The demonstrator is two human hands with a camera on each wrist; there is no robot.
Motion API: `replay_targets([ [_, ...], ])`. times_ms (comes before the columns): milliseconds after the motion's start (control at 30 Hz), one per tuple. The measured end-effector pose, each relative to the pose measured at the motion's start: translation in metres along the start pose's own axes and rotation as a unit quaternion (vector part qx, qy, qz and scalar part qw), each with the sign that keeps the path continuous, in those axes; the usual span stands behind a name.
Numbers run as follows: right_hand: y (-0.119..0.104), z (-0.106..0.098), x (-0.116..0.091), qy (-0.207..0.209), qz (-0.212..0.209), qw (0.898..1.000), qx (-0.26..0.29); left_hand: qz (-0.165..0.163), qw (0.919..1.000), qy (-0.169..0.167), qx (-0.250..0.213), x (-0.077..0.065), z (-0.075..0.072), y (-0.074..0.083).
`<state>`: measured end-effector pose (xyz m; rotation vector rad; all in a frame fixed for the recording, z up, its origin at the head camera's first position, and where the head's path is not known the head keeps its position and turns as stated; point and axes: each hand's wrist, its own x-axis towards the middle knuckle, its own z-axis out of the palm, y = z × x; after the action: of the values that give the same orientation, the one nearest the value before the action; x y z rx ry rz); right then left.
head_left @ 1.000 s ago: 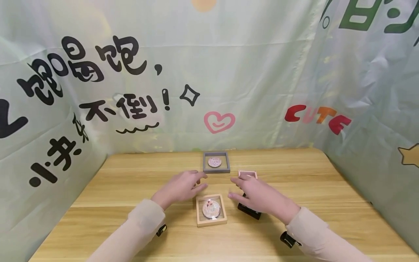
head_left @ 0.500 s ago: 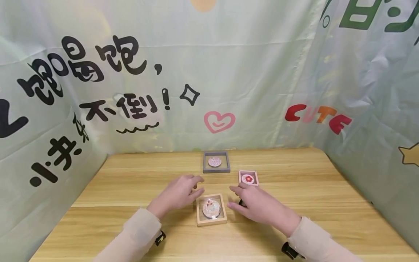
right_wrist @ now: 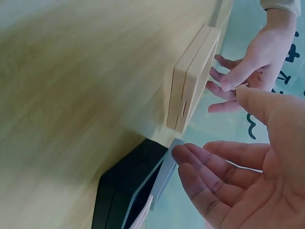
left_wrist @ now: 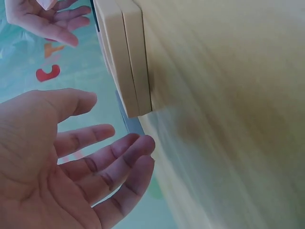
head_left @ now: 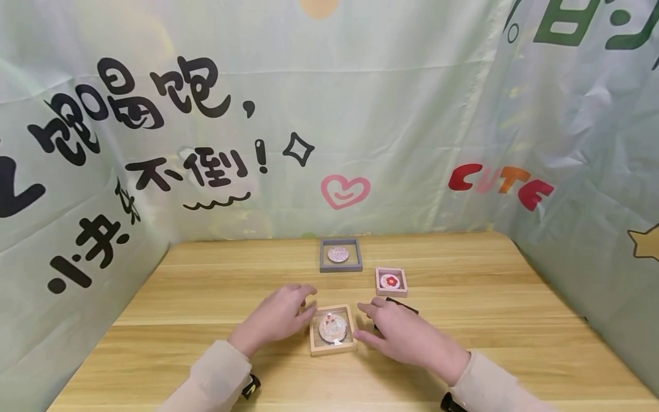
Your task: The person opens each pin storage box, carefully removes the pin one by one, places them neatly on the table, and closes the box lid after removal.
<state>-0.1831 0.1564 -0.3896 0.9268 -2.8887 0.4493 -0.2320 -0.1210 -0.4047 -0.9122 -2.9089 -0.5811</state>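
**Left hand [head_left: 275, 315] and right hand [head_left: 409, 337] flanked wooden display frame [head_left: 334, 349]**

Both were spread, fingers loosely bent; whether the right one touched wood was hard to tell. The frame lay on the surface [head_left: 231, 257], round disc [head_left: 332, 328] inside. Beside the right hand lay a black frame [right_wrist: 126, 176]; beyond, a pink frame [head_left: 391, 294], then a grey frame [head_left: 340, 269].

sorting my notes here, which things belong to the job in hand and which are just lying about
Likely part of the job:
wooden frame with its round disc
left hand and right hand, on either side

Apparently just lying about:
grey frame, at the back
pink frame with its flower disc
black frame, partly hidden
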Motion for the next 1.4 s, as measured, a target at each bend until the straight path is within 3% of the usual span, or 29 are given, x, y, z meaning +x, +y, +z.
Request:
replay_targets([
  [433,-0.011,0.011,-0.006,-0.024,0.014,0.999,0.018,-0.01,0.9995,-0.015,0.028,-0.004,0.01,-0.002],
  [1400,-0.013,0.017,-0.001,-0.024,-0.006,0.999,0.039,0.007,0.9995,-0.024,0.018,-0.006,0.013,0.001],
])
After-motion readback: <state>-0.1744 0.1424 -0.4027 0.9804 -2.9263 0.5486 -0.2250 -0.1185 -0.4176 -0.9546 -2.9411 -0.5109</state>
